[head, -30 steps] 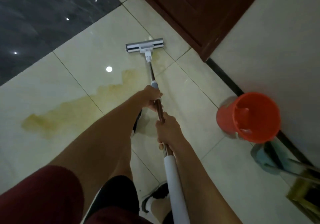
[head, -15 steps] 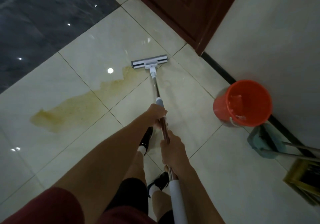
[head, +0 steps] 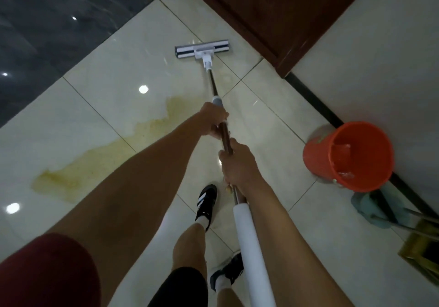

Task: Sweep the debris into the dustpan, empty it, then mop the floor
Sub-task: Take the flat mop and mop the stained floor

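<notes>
While both hands clamp the mop (head: pixel 215 86) shaft, left hand (head: pixel 213 121) ahead of right hand (head: pixel 237 166), its flat head lies far beyond them; the stiff, light pole probably steers best mid-shaft.

Indoor home-like setting, likely hallway or entry area. Glossy cream floor tiles (head: pixel 78 140) with thin grout lines, ceiling-light reflections on surface. Darker marbled grey tiles (head: pixel 54 19) adjoining at upper left. Dark brown wooden door (head: pixel 280 14) set in plain off-white wall (head: pixel 380 69), black skirting strip (head: pixel 316 102) along wall base. Yellowish spill stain (head: pixel 99 162) across tiles. Household cleaning gear against wall: orange plastic bucket (head: pixel 349 157), teal cloth mop (head: pixel 370 209), yellow dustpan (head: pixel 420 249). Flat mop (head: pixel 202 49) resting on floor.
</notes>
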Motion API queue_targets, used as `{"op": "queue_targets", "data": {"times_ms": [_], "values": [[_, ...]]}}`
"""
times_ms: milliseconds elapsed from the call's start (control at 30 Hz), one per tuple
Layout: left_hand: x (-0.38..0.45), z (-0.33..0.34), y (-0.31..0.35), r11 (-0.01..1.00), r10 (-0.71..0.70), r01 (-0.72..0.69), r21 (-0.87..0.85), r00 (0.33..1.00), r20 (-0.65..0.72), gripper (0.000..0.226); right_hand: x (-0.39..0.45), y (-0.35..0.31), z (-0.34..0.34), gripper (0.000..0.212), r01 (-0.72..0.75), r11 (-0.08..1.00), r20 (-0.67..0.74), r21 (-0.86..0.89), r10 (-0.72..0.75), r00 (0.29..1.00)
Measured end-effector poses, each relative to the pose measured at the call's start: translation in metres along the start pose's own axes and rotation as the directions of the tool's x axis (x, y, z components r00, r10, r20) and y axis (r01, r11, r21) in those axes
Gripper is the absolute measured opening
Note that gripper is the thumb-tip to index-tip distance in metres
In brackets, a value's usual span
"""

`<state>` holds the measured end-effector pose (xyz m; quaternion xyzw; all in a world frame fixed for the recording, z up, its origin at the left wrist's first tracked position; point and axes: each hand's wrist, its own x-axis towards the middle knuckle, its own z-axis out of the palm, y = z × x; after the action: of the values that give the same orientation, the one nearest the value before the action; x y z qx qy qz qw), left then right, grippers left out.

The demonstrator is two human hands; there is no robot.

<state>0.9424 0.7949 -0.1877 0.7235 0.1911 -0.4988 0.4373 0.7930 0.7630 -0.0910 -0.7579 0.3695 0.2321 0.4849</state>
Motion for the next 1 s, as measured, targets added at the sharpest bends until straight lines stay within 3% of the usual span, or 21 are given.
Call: {"op": "queue_targets", "data": {"times_ms": [200,500,767,1000], "values": [[0.030,-0.024,0.039,1.000,0.009,-0.009,-0.002,1.000,0.008,0.019,0.038,-0.038,-0.004,0.030,-0.041,0.999,0.020,0.012,0.041,0.999],[-0.001,-0.025,-0.018,0.997,-0.070,0.066,0.048,0.994,0.087,0.013,-0.017,-0.009,0.036,0.044,-0.054,0.997,0.007,-0.064,0.054,0.999],[-0.075,0.027,-0.140,0.990,-0.063,0.048,0.132,0.992,0.109,0.011,-0.121,0.100,0.071,0.036,-0.054,0.996,0.006,-0.076,0.055,0.998],[-0.165,0.081,-0.276,0.971,-0.049,0.021,0.238,0.992,0.116,0.024,-0.237,0.219,0.105,0.030,-0.067,0.998,0.000,-0.020,0.067,0.998]]}}
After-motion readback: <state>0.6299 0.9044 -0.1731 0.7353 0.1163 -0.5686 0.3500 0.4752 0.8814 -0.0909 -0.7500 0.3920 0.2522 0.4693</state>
